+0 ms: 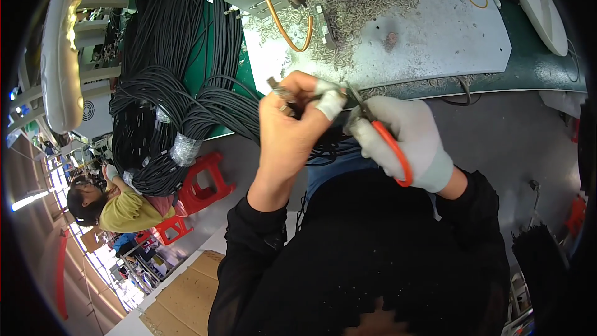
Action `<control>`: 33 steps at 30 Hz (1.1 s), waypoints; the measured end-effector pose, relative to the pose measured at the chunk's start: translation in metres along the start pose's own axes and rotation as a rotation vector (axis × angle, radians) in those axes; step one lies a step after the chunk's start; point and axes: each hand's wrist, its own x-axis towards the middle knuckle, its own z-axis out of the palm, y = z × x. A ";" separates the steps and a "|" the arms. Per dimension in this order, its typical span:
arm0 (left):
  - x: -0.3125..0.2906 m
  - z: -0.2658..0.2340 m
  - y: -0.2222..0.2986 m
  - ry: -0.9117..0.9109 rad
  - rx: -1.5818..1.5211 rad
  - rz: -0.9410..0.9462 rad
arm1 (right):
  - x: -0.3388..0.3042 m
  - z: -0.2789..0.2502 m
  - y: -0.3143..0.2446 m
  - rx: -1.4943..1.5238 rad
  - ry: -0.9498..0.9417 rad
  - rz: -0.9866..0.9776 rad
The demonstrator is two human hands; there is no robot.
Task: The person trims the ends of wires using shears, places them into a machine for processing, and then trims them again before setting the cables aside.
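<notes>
My left hand (287, 126), bare with white wraps on the thumb and a finger, is closed just in front of the bench edge. Short metal cylindrical pieces (283, 94) stick out between its curled fingers; their exact kind is unclear. My right hand (407, 129) wears a white glove and grips red-handled pliers (392, 143). The narrow jaws point up and left, close by the wrapped fingertips of my left hand. Whatever the fingertips pinch there is too small to make out. Black cables (336, 151) hang below my hands, near my lap.
A pale board (435, 43) littered with small metal scraps (360, 0) covers the green bench. A machine with an orange-brown tube (273, 9) stands at the back. Thick black cable bundles (168, 31) lie to the left. Beyond them sit a red stool (202, 183) and another person (124, 208).
</notes>
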 end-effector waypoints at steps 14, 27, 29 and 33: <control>0.081 -0.032 0.009 -0.127 -0.130 -0.127 | 0.102 -0.046 -0.029 -0.028 -0.009 -0.062; 0.084 -0.030 0.025 -0.104 0.423 0.063 | 0.122 -0.050 -0.003 -0.281 -0.013 -0.577; 0.082 -0.029 0.028 -0.073 0.573 0.092 | 0.119 -0.051 -0.009 -0.213 -0.046 -0.475; 0.081 -0.016 0.029 -0.035 0.430 0.128 | 0.115 -0.053 -0.013 -0.093 -0.107 -0.348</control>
